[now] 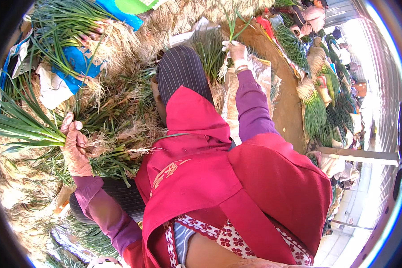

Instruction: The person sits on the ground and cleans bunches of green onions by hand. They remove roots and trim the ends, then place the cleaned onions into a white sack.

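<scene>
My left hand, in a thin glove, is closed around a bunch of green onions. Their leaves fan out to the left and their pale roots stick out on the right side of the fist. Out ahead, my gloved right hand grips a few green onion stalks, leaves pointing away and whitish roots hanging below the fingers. Between my knees lies a loose heap of green onions with tangled roots. More green onions lie beside my striped trouser knee, close to the right hand.
A large bundle of green onions rests at upper left, near blue plastic sheeting. Root litter covers much of the floor. Along the right, past a brown floor strip, are stacked bundles and another person.
</scene>
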### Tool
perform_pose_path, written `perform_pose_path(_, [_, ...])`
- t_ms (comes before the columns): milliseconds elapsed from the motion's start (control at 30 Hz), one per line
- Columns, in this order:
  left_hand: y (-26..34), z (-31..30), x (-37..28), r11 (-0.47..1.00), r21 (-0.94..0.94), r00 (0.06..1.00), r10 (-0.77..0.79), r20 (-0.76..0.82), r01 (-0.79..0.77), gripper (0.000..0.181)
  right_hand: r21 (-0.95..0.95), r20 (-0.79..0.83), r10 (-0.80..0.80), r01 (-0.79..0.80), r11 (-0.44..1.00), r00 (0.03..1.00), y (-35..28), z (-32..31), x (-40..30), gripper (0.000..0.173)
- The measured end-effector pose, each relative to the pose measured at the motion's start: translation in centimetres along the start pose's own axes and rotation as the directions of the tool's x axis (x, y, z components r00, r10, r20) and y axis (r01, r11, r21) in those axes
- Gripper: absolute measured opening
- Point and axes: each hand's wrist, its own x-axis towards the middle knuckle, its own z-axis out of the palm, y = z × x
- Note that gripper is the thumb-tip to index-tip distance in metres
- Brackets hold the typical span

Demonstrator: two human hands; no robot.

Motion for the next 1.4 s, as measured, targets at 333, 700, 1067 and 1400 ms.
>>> perform_pose_path(333, [3.8,0.4,-2.7,0.971,-0.069,0.967,0.219,-0.13,-0.229,0.024,0.183,0.384,-0.354,0.305,0.935,0.853,-20.0,11.1,-10.8,0.016])
perform_pose_path(700, [5.2,-1.1,-3.7,0.955,-0.283,0.993,0.108,0.043,-0.091,0.033,0.281,0.472,-0.632,0.574,0.769,0.615,-22.4,33.2,-14.6,0.025])
perform_pose_path(1067, [1.0,-0.5,-1.0,0.963,-0.202,0.979,-0.193,-0.067,0.176,0.033,0.15,0.87,-0.341,0.468,0.871,0.357,-18.5,31.3,-20.0,0.042])
perform_pose_path(1400, [0.0,-0.6,-0.9,0.98,-0.153,0.992,-0.126,0.011,0.126,0.033,-0.172,0.945,-0.116,0.765,0.621,0.306,-14.2,30.2,-19.3,0.032])
